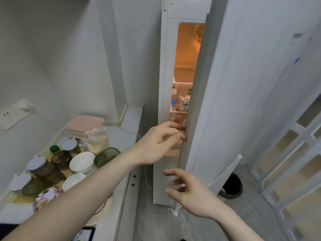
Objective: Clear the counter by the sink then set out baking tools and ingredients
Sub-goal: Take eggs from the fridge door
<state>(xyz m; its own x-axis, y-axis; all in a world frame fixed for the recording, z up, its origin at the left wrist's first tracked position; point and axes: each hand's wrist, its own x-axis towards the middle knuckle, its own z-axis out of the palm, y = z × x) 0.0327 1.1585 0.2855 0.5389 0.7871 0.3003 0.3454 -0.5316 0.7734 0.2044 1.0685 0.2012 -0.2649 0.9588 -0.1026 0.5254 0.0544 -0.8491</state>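
Wall socket (13,115), dark floor bin (233,186)

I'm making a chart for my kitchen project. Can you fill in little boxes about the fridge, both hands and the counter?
fridge door: partly open, light on inside
left hand: fingers reach into the door gap
right hand: open, fingers spread, below the left, holding nothing
inside fridge: bottles and cartons on a shelf
counter: white bowls, lidded jars, pink box

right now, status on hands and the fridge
Left hand fingertips at fridge door edge, grip unclear. Right hand open, holding nothing. Door ajar, narrow gap, light on.
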